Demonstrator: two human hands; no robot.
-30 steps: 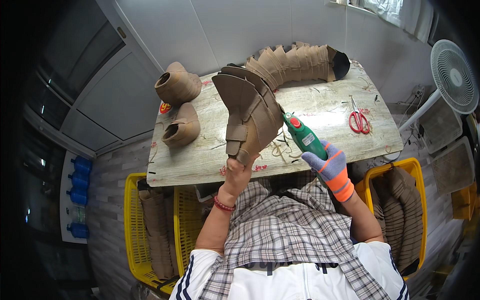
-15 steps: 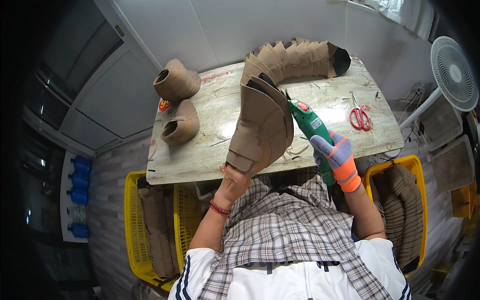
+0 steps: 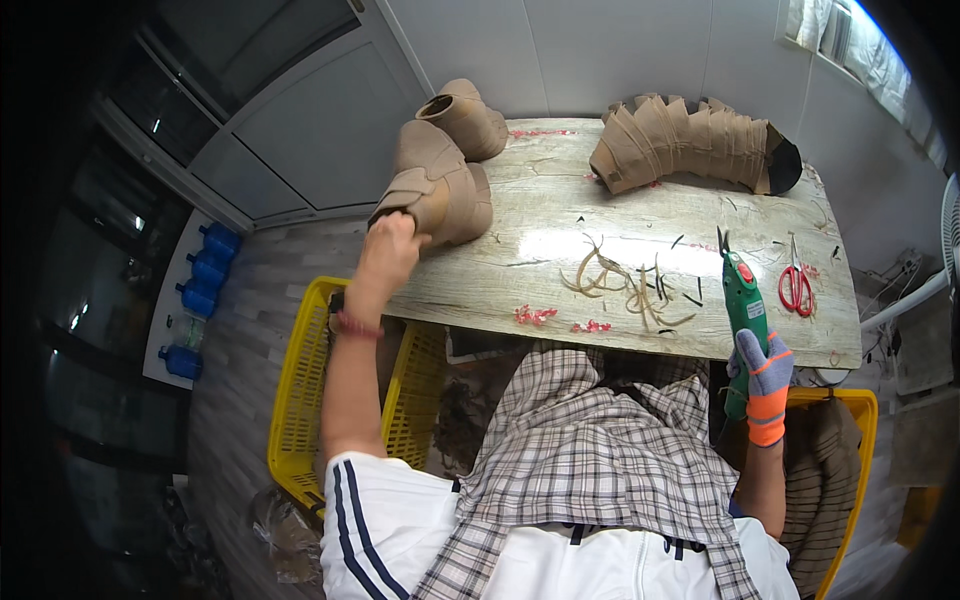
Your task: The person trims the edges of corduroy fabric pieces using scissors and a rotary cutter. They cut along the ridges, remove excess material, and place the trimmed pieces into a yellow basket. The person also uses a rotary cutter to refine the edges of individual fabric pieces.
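Observation:
At the table's left end, my left hand (image 3: 390,252) grips the near edge of a brown fabric shoe upper (image 3: 440,195), its fingers partly tucked into the opening. That upper rests against another brown upper (image 3: 472,122) behind it. Further right, my right hand (image 3: 762,372), in a grey and orange glove, is wrapped round green electric scissors (image 3: 745,308). The dark blades point away from me over the table. A long row of nested brown uppers (image 3: 690,150) lies along the far side. Thin brown and black offcuts (image 3: 640,292) are scattered mid-table.
Red-handled scissors (image 3: 796,290) lie right of the electric scissors on the wood-patterned table (image 3: 480,295). Yellow baskets stand below: one at left (image 3: 300,370), one at right (image 3: 868,420) with brown pieces inside. A white fan (image 3: 950,230) is at the right edge, blue water jugs (image 3: 207,268) at far left.
My left hand has carried the upper from mid-table to the left end, beside the others. My right hand and the electric scissors have moved away from it. The view has shifted.

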